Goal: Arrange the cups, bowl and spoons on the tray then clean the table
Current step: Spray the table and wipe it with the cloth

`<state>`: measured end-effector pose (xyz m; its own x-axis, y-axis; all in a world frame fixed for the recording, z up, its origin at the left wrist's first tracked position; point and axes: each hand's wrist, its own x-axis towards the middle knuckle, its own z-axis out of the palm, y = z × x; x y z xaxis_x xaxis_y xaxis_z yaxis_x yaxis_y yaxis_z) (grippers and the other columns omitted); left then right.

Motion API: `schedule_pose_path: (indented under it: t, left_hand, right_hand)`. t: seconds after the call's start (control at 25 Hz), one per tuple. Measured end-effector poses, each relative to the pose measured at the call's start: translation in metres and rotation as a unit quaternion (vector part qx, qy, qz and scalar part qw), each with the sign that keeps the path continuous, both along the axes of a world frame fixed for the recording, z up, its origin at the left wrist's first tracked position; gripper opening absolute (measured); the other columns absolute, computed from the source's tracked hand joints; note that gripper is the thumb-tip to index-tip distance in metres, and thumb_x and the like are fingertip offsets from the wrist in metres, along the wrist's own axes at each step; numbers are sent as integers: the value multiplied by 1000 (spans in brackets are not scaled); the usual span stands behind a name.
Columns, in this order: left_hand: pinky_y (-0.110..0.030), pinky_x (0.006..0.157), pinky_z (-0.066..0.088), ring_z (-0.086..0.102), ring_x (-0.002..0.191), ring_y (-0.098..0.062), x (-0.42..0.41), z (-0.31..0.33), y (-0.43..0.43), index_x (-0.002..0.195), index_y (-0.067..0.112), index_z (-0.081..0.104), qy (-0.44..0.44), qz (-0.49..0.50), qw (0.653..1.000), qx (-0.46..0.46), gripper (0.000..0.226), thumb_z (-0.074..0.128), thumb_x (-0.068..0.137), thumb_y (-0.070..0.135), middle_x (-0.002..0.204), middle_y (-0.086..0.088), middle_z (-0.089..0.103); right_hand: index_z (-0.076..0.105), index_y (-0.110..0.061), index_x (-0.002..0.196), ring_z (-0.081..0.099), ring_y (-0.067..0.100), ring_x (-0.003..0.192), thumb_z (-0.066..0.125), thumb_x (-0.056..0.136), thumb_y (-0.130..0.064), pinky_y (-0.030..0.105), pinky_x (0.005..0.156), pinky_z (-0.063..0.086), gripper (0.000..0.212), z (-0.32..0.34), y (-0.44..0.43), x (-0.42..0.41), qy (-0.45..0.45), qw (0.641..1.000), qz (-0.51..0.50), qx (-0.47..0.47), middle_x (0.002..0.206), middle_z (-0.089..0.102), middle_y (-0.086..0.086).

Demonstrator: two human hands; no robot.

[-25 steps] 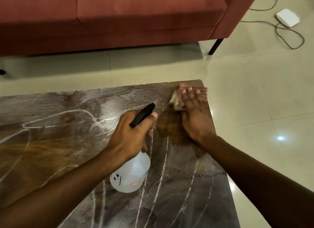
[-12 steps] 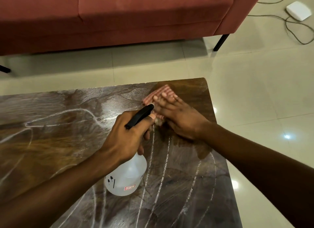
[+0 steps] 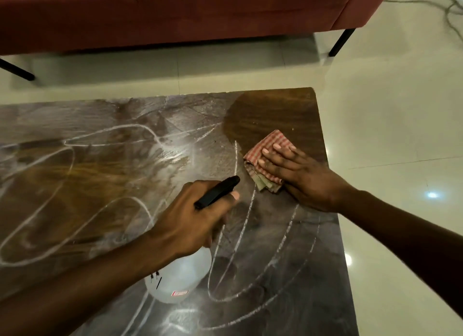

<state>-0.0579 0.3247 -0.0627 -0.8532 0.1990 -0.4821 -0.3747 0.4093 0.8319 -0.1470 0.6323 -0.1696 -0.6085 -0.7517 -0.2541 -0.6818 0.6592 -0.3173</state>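
Our right hand (image 3: 298, 175), flat on the cloth (image 3: 269, 157), has swept back right; far-right table (image 3: 288, 110) corner now clean. Left hand (image 3: 193, 215) grips spray bottle (image 3: 180, 275). Chalky streaks remain elsewhere.

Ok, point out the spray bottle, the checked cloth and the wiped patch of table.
spray bottle (image 3: 183, 278), head view, on its translucent body.
checked cloth (image 3: 274, 140), head view, on its far corner.
wiped patch (image 3: 270, 110), head view, on the dark clean wood.
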Motion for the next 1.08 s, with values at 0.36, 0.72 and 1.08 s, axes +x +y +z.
schedule_pose_path:
  t: [0.36, 0.72, 1.08]
  left_hand:
    - [-63, 58, 54, 62, 57, -46, 90, -3, 4, 85, -1, 66, -29, -40, 999, -12, 58, 60, 100, 54, 73, -30, 67]
    - [-58, 54, 54, 58, 47, -42, 98, 3, 28, 75, 2, 65, 9, 14, 1000, 13, 53, 60, 99, 50, 64, -28, 64]
    - [-61, 56, 53, 58, 53, -45, 108, -2, 50, 78, 4, 58, -12, -41, 999, -11, 56, 59, 96, 57, 70, -30, 60]
  right_hand:
    - [28, -27, 168, 11, 22, 166, 47, 108, -27, 45, 134, 15, 63, 15, -26, 21, -22, 981, -189, -41, 177, 19, -3]
    - [26, -23, 169, 9, 27, 166, 53, 106, -12, 47, 134, 17, 69, 31, -3, 42, -45, 979, -200, -17, 178, 16, 4]
    - [28, -24, 168, 10, 26, 166, 53, 107, -11, 51, 133, 20, 67, 32, 10, 63, -58, 955, -290, -32, 178, 17, 3]
